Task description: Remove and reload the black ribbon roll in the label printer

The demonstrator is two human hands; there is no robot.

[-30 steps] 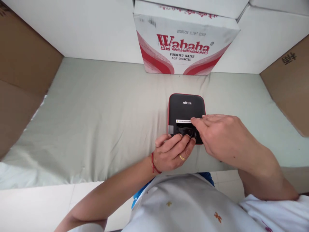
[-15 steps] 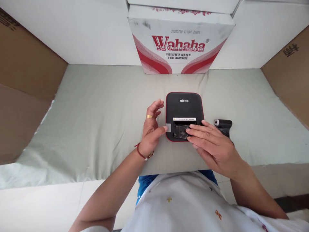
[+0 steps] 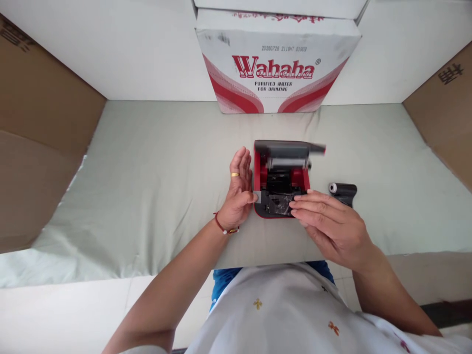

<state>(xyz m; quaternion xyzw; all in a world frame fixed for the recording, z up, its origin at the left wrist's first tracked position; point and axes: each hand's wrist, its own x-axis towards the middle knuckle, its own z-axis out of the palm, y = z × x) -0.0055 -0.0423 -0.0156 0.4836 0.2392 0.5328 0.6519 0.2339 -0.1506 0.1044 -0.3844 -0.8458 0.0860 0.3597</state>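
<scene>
A small black and red label printer (image 3: 282, 214) sits on the cloth-covered table, its lid (image 3: 283, 147) raised and blurred. Inside, a roller (image 3: 288, 163) hangs near the lid, also blurred. Shiny black ribbon film (image 3: 280, 202) lies across the printer's front opening. At the left side is my left hand (image 3: 240, 184), fingers stretched along the casing and thumb on the grey latch button (image 3: 257, 196). My right hand (image 3: 330, 221) rests its outstretched fingertips on the film and the printer's front right corner; its thumb is mostly hidden underneath.
A roll of black ribbon (image 3: 342, 189) lies right of the printer, partly behind my right hand. A Wahaha water carton (image 3: 278, 73) stands behind, among white boxes. Brown cartons (image 3: 47, 128) flank the table on both sides. The table's front edge is close to my body.
The printer's lid has swung up from closed, exposing the red interior and the roller. My left thumb stays at the latch while its fingers have straightened; my right hand has shifted slightly right.
</scene>
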